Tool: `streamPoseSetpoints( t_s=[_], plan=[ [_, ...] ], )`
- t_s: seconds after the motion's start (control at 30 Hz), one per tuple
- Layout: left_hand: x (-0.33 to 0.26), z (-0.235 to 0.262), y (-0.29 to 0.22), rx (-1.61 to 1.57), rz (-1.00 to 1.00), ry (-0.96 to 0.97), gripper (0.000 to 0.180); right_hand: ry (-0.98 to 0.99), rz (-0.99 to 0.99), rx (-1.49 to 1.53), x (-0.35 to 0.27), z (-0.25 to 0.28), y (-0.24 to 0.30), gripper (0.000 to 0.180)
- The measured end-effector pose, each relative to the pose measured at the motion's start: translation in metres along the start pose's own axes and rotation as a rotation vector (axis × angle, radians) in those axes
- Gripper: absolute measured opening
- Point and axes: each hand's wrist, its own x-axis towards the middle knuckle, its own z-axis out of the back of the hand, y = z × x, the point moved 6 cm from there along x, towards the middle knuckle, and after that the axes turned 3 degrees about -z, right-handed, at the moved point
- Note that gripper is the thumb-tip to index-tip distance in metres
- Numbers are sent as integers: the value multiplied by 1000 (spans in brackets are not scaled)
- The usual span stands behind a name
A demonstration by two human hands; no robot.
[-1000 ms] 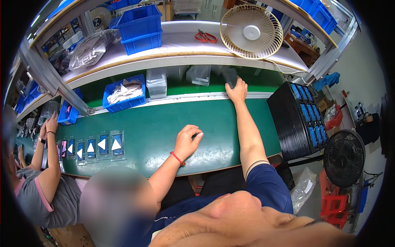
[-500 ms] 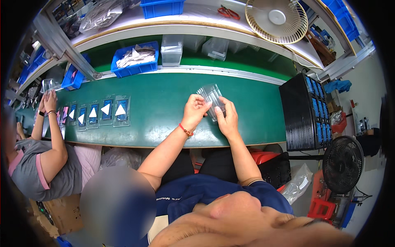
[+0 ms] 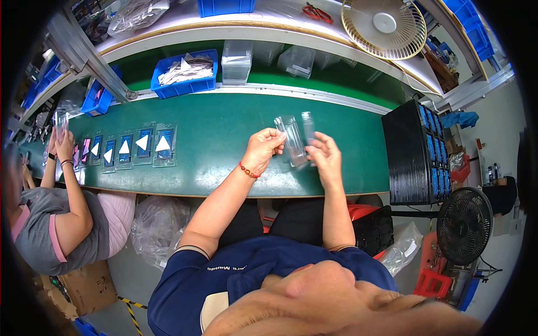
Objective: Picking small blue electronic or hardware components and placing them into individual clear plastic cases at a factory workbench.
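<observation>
My left hand is closed on clear plastic blister trays at their left edge, above the green worktable. How many trays it holds I cannot tell. Just to the right, my right hand pinches a separate clear plastic tray, seen nearly edge-on and smeared by motion. The two hands' trays stand slightly apart at the top. To my left, a row of clear trays with blue flat pieces and white triangles lies on the table.
Black crates with blue contents stand at the table's right end. Behind are a blue bin of white pieces and stacked clear trays. A co-worker handles a clear tray at far left. A black fan stands at right.
The clear trays, held together in both hands before, are now parted: my right hand has drawn one tray away to the right. My left hand keeps hold of the others.
</observation>
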Motion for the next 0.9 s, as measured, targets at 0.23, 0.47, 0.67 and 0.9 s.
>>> streamPoseSetpoints(
  t_s=[0.23,0.47,0.67,0.9],
  plan=[
    [-1,1,-2,7,-11,2,9,-544,137,-929,-2,92,4,56],
    [-1,9,-3,15,-6,-23,11,-492,121,-907,9,87,12,55],
    [-5,8,-7,-9,4,-25,12,-667,16,-1069,5,119,13,55],
    [-8,1,-7,51,-7,1,12,-542,417,-914,-2,60,38,50]
  ],
)
